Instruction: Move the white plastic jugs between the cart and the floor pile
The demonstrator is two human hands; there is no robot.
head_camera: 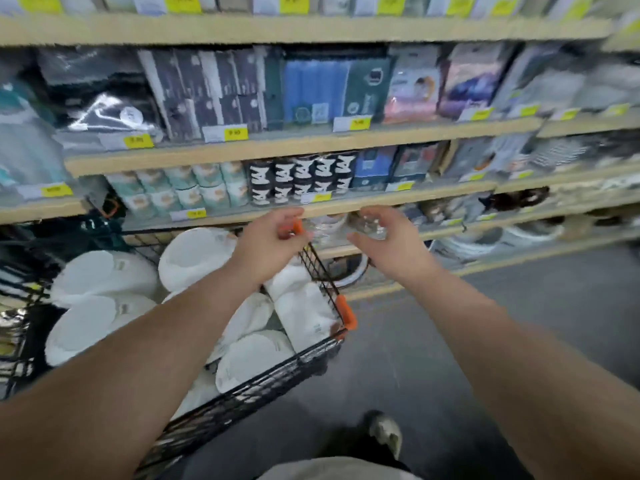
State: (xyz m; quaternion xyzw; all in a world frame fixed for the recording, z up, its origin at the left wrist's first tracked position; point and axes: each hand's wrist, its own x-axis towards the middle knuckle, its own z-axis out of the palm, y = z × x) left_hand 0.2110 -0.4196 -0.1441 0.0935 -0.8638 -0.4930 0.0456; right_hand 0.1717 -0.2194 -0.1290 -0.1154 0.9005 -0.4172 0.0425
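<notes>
Both my arms reach forward over the corner of a black wire cart (313, 263). My right hand (384, 242) has fingers and thumb curled round a clear plastic-wrapped pack (341, 227), held just in front of a low shelf edge (346, 206). My left hand (268, 237) is at the pack's left end with fingers curled, next to the cart's orange corner cap (297, 226). Blur hides whether the left fingers grip the pack. The cart holds several white bowl-like items in wrap (104, 275).
Wooden shelves (301, 142) run across the view with packaged goods, rolls and yellow price tags (235, 134). A lower shelf at the right carries round white dishes (530, 233). Grey floor (519, 306) lies to the right. My shoe (386, 433) shows at the bottom.
</notes>
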